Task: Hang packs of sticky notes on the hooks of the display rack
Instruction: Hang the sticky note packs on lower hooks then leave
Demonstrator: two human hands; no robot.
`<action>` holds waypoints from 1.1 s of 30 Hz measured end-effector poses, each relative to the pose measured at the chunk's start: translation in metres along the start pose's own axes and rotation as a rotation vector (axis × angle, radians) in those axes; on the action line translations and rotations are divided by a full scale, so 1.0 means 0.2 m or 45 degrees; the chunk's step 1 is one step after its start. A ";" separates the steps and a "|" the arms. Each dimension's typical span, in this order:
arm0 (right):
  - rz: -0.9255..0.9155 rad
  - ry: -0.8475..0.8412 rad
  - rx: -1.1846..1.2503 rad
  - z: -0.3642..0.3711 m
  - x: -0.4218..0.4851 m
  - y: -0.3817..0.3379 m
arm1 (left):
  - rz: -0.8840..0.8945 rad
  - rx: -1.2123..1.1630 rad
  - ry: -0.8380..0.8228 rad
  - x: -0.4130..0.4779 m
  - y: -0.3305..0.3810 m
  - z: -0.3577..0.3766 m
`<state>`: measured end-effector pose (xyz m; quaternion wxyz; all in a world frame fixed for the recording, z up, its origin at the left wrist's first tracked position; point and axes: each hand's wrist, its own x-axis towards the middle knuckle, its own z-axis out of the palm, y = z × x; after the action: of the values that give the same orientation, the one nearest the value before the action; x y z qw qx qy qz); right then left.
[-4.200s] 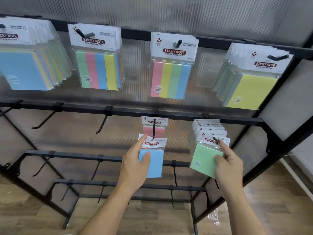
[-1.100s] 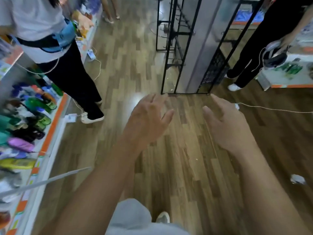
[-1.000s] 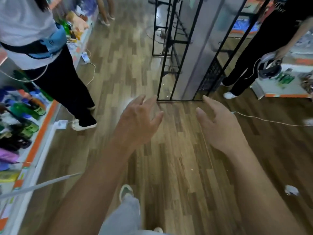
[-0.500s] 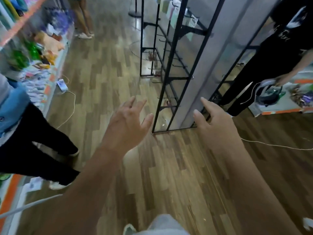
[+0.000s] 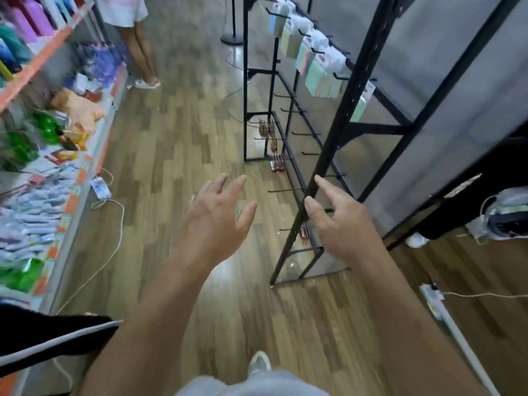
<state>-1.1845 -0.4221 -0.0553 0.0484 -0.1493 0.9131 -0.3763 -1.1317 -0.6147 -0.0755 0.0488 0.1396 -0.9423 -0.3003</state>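
L hand (image 5: 217,215) and R hand (image 5: 340,224) are being held out in front, fingers spread and loose, nothing being gripped in either; the R one is being seen against a black upright of the display rack (image 5: 337,138), contact can't be told. Further along, packs of sticky notes (image 5: 317,78) are being carried by the upper hooks (image 5: 341,77) only, w/ many lower hooks (image 5: 305,134) being left bare, so the job is being judged partly done, approx., no fresh stock being visible. The floor (image 5: 177,132) is being crossed by a white cable (image 5: 114,244), the left side is being taken up by a goods shelf (image 5: 71,132), and the aisle is being narrowed by a person (image 5: 143,52) standing there.
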 end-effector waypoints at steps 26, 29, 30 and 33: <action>1.119 1.013 0.169 0.23 1.95 0.19 | 0.693 -0.261 -0.666 2.66 0.10 0.16; 1.206 1.288 0.299 0.21 2.02 0.30 | 0.666 -0.375 -0.737 2.83 0.23 0.26; 1.220 1.350 0.343 0.20 2.05 0.33 | 0.645 -0.411 -0.749 2.89 0.26 0.29; 1.210 1.525 0.456 0.17 2.13 0.39 | 0.618 -0.428 -0.820 3.02 0.35 0.37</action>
<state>-1.6013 -0.5252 -0.1238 -0.2732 0.4956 0.6752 -0.4731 -1.7391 -0.6964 -0.0907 -0.1562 -0.1966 -0.8530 -0.4576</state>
